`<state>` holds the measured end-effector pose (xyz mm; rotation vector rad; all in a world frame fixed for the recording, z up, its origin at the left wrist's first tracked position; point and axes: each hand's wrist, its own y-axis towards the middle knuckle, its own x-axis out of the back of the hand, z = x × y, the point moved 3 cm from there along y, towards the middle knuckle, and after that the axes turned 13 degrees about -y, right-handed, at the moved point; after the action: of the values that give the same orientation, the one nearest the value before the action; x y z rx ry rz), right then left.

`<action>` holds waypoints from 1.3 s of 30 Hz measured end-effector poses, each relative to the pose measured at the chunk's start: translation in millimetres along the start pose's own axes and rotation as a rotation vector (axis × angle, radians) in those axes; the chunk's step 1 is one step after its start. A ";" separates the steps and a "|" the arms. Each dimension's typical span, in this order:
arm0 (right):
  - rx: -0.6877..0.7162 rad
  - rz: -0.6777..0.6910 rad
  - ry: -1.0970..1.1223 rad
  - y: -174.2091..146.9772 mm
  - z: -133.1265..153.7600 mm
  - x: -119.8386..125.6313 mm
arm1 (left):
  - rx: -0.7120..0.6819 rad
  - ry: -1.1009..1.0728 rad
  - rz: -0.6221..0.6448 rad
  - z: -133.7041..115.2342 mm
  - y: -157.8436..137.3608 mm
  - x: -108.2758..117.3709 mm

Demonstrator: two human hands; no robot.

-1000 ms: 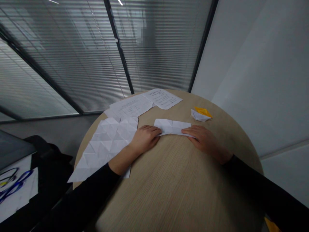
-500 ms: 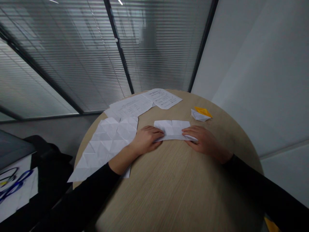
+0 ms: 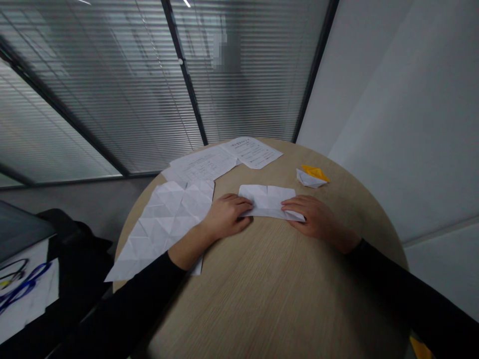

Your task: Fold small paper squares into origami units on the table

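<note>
A white sheet of paper [image 3: 267,198], creased and with its near edge folded up into a strip, lies on the round wooden table [image 3: 247,289]. My left hand [image 3: 230,215] grips its left end, fingers on top and thumb at the near edge. At the right end my right hand [image 3: 309,215] pinches the folded strip, its thumb partly hidden beneath. Beside my left forearm lies a larger white sheet [image 3: 160,224] covered in triangular creases.
Printed sheets [image 3: 254,152] lie at the table's far side. A white paper boat [image 3: 310,179] and a yellow paper boat [image 3: 316,172] sit together at the far right. Blue cords [image 3: 26,286] rest on papers at lower left. Glass with blinds [image 3: 239,99] stands behind.
The paper's near strip has turned slightly, its right corner now standing out more between my right fingers and thumb. Both hands have barely moved.
</note>
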<state>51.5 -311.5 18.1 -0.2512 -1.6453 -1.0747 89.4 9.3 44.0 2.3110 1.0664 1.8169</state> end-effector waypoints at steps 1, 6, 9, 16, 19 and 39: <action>-0.001 -0.003 0.001 0.4 1.2 1.4 | 0.002 -0.004 0.001 -0.2 0.1 0.3; -0.001 0.033 0.053 2.0 3.4 5.4 | 0.027 -0.008 0.006 -1.1 0.8 2.4; 0.043 0.083 0.103 3.0 4.6 5.5 | 0.064 0.032 0.008 2.2 1.1 3.0; 0.126 0.105 0.214 1.5 20.4 16.5 | 0.187 0.179 -0.065 13.3 1.4 5.2; 0.121 0.069 0.253 -0.6 21.3 20.7 | 0.256 0.177 -0.135 9.7 1.8 9.4; -0.343 -0.071 0.120 -8.2 -22.8 -17.5 | -0.099 -0.314 0.126 -9.1 5.6 -2.9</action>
<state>68.0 -327.1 -1.4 -0.3469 -1.3668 -1.3994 84.1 0.0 46.7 2.5402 0.7861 1.4334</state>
